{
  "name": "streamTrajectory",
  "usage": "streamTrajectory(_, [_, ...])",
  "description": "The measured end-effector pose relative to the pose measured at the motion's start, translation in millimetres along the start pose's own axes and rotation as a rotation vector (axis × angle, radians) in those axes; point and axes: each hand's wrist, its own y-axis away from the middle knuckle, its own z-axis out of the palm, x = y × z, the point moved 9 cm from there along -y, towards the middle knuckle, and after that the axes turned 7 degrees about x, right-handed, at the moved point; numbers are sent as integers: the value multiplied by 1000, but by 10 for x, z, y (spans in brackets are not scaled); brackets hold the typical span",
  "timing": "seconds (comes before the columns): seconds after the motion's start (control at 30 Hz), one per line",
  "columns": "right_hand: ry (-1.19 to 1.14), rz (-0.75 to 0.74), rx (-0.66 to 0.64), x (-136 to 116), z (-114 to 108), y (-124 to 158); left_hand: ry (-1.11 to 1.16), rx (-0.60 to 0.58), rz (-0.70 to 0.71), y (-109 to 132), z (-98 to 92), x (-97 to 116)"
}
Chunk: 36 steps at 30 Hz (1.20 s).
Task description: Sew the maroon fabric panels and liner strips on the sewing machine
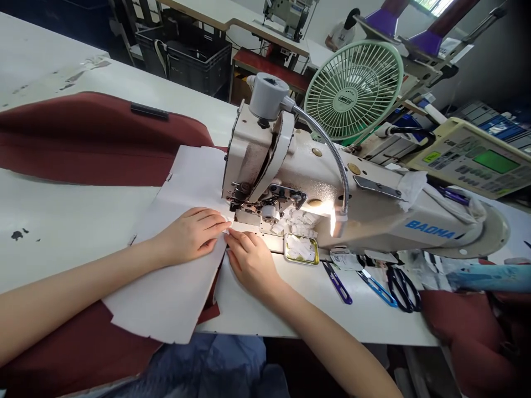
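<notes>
A white sheet of fabric point(166, 301) lies over dark red cloth point(136, 146) on the sewing table. Its right edge runs up to the needle area of the sewing machine point(269, 213). My left hand point(193, 235) rests on the sheet, its fingers close together and their tips pinching at that edge, just in front of the needle area. Opposite it, my right hand point(253, 262) has its fingers bent and closed on the same edge. Both sets of fingertips nearly touch. A small white bit shows between them, too small to name.
Right of the needle stands a small tin point(301, 249) of white labels. Purple thread snips point(338, 283), blue snips point(376, 287) and black scissors point(403, 288) lie farther right. A green fan point(354, 91) and control panel point(473, 157) stand behind. A person point(343, 34) sits at the back.
</notes>
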Motion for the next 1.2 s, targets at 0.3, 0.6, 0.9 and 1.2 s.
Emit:
streamTrajectory(0.3, [-59,-28,-40,-78,-13,42,-3,-31,-31,-11,21,-12])
streamTrajectory(0.6, [26,16,-79,20,15,-46,-20,-54,-48,-133,106,-174])
streamTrajectory(0.9, [-117,94,-132,-84,-104,51,-111,-18,-15,-252,135,-274])
streamTrajectory(1.2, [68,-340,-252,-602,57,347,-20,-338,-134,-53,46,-62])
